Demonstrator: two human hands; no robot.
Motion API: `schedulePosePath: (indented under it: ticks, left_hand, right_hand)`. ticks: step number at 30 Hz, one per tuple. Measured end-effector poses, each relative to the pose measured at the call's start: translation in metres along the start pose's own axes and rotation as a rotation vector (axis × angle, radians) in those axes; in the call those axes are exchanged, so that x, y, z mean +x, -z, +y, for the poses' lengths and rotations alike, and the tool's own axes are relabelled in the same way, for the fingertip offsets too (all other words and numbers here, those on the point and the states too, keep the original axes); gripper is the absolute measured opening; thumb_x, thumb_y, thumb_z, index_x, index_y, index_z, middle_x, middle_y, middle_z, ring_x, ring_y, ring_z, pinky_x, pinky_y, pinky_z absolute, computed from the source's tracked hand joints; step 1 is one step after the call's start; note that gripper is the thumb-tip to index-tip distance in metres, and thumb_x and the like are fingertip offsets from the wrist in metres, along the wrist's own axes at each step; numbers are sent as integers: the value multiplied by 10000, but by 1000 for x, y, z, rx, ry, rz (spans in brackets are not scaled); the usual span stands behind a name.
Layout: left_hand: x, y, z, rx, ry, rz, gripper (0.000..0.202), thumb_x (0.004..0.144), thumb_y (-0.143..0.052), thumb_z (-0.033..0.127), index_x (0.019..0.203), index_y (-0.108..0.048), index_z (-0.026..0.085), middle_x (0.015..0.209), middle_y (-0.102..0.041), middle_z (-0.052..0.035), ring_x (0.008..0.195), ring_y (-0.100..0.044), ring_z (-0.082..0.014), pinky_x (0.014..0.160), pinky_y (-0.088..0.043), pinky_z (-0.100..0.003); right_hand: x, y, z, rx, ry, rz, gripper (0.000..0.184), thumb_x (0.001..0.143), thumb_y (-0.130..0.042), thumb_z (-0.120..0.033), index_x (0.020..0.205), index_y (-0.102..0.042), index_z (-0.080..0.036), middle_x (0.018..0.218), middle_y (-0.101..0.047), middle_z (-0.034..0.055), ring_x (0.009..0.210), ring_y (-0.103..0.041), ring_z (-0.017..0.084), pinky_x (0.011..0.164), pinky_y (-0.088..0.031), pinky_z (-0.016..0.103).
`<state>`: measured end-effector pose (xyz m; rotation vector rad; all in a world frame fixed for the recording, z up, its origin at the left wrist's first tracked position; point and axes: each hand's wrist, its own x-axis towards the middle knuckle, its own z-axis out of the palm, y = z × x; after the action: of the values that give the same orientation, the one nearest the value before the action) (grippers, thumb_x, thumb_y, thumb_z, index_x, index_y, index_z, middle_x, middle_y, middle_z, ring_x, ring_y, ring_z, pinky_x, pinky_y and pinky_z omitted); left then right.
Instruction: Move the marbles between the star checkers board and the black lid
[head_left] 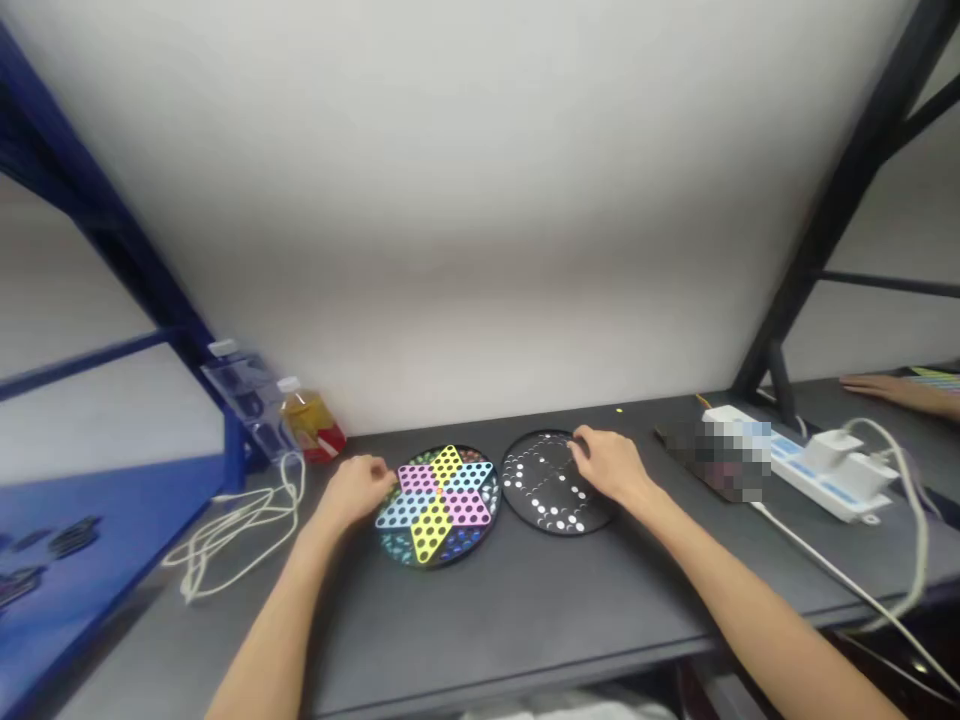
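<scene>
Evidently laid side by side, probably to keep both within easy reach: the star board (441, 505) to the left and, just beside it, the black disc (551, 485), marked with pale spots. Both flat on the tabletop (480, 625), presumably for a steady seat, with loose marbles (461, 543) grouped by colour around the star, likely kept from rolling off by the dark rim. Off to the left, a bottle (310, 422) and a looped cable (247, 520); to the right, a power strip (787, 465), perhaps set aside to leave elbow room. At the board's left edge, the left hand (364, 487), with fingers bent inward and drawn near the thumb; cannot tell whether pinching a marble. At the disc's far right edge, the right hand (609, 465), with fingers curved towards the thumb, at or just over the rim; cannot tell whether gripping that rim or anything small
</scene>
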<state>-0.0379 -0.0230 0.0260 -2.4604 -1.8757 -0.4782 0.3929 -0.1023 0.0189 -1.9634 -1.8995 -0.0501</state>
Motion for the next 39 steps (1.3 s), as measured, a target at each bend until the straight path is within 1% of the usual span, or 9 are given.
schedulePosePath:
  ticks: [4,6,9,14,27,30,33,36,39]
  left_hand:
    - [-1,-5,14,-67,-81,113,361,862,-474,442,960,-702,181,908,-692,-83,859,-631,-232,794,-474,-328]
    - [-1,-10,19,-138,-154,122,389,889,-454,433,1077,-676,176,1016,-679,-92,948,-620,-234,870,-469,-349]
    - [0,-17,21,-192,-211,123,392,915,-433,407,1144,-654,178,1093,-661,-97,1021,-600,-237,942,-448,-378]
    - [0,-20,19,-215,-222,141,373,938,-399,379,1114,-662,180,1054,-664,-96,994,-602,-234,932,-454,-386]
    - [-2,-21,21,-240,-220,136,367,942,-393,371,1083,-679,190,1035,-669,-93,975,-598,-236,919,-457,-392]
    - [-2,-21,21,-234,-220,126,368,944,-392,372,1085,-679,190,1031,-669,-92,976,-596,-234,922,-455,-391]
    - [-1,-22,20,-227,-213,128,374,944,-389,379,1085,-680,191,1031,-670,-91,979,-598,-232,926,-454,-387]
    - [0,-23,20,-230,-218,135,378,942,-389,383,1072,-685,187,1025,-673,-93,967,-603,-233,921,-458,-386]
    - [-1,-23,21,-239,-215,129,379,941,-385,382,1071,-686,191,1023,-674,-93,969,-604,-234,922,-460,-389]
  right_hand:
    - [-1,-6,-67,104,277,-151,270,903,-519,-332,1093,-660,-202,992,-718,94,867,-657,206,737,-419,262]
    - [2,-11,-93,111,326,-249,258,880,-552,-322,1075,-670,-200,965,-723,96,834,-662,207,717,-422,259]
    - [6,-14,-117,65,350,-286,242,864,-554,-307,1020,-678,-169,907,-720,129,804,-667,238,700,-431,289]
    - [8,-13,-127,-73,373,-226,263,859,-506,-263,1044,-634,-126,949,-694,173,861,-671,286,711,-459,335]
    - [13,-18,-130,-59,386,-231,194,817,-555,-231,900,-698,-128,942,-708,171,887,-677,265,777,-481,327]
    - [20,-24,-120,267,254,-243,137,757,-601,-253,804,-686,-157,840,-724,119,802,-673,218,742,-488,293]
    - [28,-30,-106,910,15,-338,159,762,-569,-305,784,-625,-158,771,-720,93,605,-620,150,595,-484,247]
    - [35,-33,-93,1534,-173,-437,189,777,-506,-341,827,-551,-165,879,-718,113,598,-603,134,500,-434,212]
    - [36,-37,-90,1673,-213,-447,183,776,-476,-353,810,-514,-178,887,-695,95,588,-577,122,457,-369,194]
